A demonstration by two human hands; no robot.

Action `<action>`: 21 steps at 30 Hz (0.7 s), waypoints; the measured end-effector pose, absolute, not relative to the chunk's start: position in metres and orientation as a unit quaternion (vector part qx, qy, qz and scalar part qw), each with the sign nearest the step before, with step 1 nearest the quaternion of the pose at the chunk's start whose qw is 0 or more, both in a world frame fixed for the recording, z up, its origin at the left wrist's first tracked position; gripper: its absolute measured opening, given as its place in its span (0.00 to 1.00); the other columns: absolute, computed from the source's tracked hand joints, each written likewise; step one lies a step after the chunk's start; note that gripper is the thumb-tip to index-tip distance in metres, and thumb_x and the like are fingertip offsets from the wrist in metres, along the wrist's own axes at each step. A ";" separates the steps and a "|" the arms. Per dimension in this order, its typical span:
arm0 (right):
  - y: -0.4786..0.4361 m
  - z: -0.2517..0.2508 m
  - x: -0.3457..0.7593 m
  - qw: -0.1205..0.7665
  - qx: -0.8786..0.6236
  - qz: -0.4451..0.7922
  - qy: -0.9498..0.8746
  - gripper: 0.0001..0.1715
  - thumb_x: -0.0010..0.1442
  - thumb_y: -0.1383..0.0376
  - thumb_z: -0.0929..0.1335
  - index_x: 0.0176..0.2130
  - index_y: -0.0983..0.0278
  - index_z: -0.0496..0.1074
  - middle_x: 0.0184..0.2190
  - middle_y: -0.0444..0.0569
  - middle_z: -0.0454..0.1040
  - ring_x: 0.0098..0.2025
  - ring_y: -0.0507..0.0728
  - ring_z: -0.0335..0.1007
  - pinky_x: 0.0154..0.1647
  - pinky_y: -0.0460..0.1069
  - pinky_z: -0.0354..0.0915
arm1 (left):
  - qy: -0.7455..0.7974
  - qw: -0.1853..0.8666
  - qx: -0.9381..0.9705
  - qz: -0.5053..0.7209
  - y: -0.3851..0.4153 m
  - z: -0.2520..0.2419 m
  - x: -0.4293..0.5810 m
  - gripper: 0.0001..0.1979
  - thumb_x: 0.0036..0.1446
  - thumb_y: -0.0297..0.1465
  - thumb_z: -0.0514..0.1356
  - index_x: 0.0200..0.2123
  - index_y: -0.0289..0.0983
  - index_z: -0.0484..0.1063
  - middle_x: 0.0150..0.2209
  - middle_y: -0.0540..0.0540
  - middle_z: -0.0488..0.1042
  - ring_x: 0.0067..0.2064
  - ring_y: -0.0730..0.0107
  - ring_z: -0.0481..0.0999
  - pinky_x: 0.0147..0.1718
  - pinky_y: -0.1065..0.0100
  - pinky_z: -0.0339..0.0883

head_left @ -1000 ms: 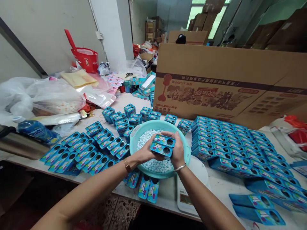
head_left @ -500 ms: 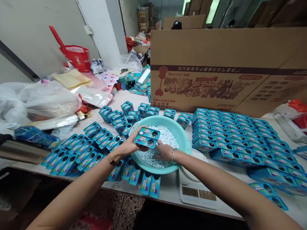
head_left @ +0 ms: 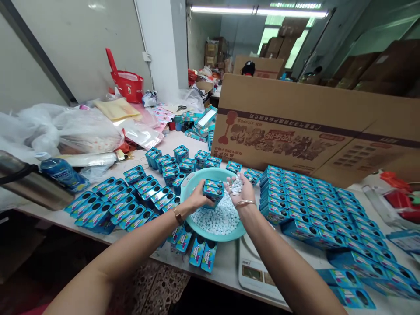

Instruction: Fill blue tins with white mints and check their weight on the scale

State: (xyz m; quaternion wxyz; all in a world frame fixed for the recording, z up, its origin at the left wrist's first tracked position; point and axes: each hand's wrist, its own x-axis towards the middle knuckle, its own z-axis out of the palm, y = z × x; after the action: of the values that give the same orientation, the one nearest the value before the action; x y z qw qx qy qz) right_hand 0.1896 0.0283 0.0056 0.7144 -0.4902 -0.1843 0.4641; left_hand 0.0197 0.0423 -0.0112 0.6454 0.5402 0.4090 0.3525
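My left hand (head_left: 198,197) grips a pair of small blue boxes (head_left: 214,190) above a turquoise basin (head_left: 187,186). Each box has a dark round opening on top. Beside them, my right hand (head_left: 243,190) is turned palm up, its fingers curled around a heap of white candies (head_left: 236,185). More of these small, pale, rounded candies (head_left: 216,216) lie in the basin below. The basin rests on or over a white scale (head_left: 246,262); the contact between them is hidden.
Rows of blue boxes (head_left: 308,201) are stacked at the right, and more boxes (head_left: 124,201) stand at the left. A large cardboard carton (head_left: 282,127) rises behind. A bottle of blue liquid (head_left: 61,171) and a metal flask (head_left: 33,186) are far left. A person's head (head_left: 248,68) shows beyond the carton.
My right hand has come up out of the candies and turned palm up with a handful. My left hand has tilted the boxes. The camera view has tipped upward.
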 end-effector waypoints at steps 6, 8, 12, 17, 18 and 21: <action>0.035 0.025 0.168 0.768 -0.477 0.405 -0.134 0.16 0.51 0.51 0.70 0.35 0.57 0.67 0.23 0.40 0.73 0.33 0.57 0.76 0.31 0.51 0.70 | 0.413 0.625 0.548 0.371 0.036 -0.010 0.032 0.40 0.22 0.15 0.70 0.45 0.39 0.67 0.39 0.52 0.73 0.46 0.58 0.72 0.50 0.60 0.66; 0.037 0.029 0.177 0.763 -0.480 0.418 -0.112 0.14 0.51 0.52 0.70 0.33 0.58 0.68 0.23 0.41 0.74 0.33 0.57 0.76 0.32 0.51 0.70 | 0.409 0.629 0.551 0.365 0.037 -0.009 0.026 0.41 0.21 0.15 0.70 0.45 0.38 0.67 0.38 0.52 0.73 0.45 0.59 0.72 0.48 0.61 0.67; 0.032 0.022 0.198 0.670 -0.552 0.448 -0.212 0.14 0.51 0.52 0.72 0.32 0.59 0.74 0.34 0.47 0.81 0.45 0.60 0.76 0.43 0.54 0.69 | 0.349 0.659 0.565 0.353 0.040 -0.006 0.008 0.43 0.24 0.17 0.71 0.50 0.39 0.66 0.40 0.52 0.73 0.43 0.64 0.72 0.47 0.64 0.67; 0.015 0.001 0.183 0.631 -0.587 0.397 -0.316 0.27 0.55 0.41 0.67 0.36 0.59 0.80 0.48 0.50 0.80 0.58 0.62 0.69 0.58 0.56 0.62 | 0.307 0.679 0.561 0.359 0.037 -0.003 0.006 0.42 0.26 0.21 0.72 0.51 0.39 0.66 0.40 0.51 0.73 0.41 0.65 0.73 0.45 0.63 0.67; 0.013 0.000 0.175 0.640 -0.575 0.402 -0.313 0.31 0.55 0.39 0.65 0.36 0.60 0.80 0.48 0.50 0.80 0.56 0.62 0.71 0.57 0.56 0.63 | 0.306 0.688 0.552 0.360 0.036 -0.002 0.009 0.42 0.26 0.22 0.73 0.50 0.39 0.66 0.41 0.51 0.73 0.41 0.65 0.73 0.45 0.63 0.68; 0.010 0.005 0.159 0.672 -0.541 0.415 -0.289 0.37 0.56 0.35 0.62 0.38 0.61 0.80 0.42 0.52 0.81 0.49 0.62 0.75 0.53 0.55 0.67 | 0.305 0.716 0.523 0.348 0.033 0.000 0.020 0.41 0.24 0.23 0.73 0.48 0.40 0.67 0.41 0.51 0.73 0.41 0.64 0.72 0.44 0.62 0.68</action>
State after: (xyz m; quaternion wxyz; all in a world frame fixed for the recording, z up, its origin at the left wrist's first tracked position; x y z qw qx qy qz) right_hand 0.1592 0.0096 0.0047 0.6720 -0.5414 -0.2885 0.4148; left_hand 0.0199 0.0329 0.0004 0.7157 0.5233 0.3054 0.3475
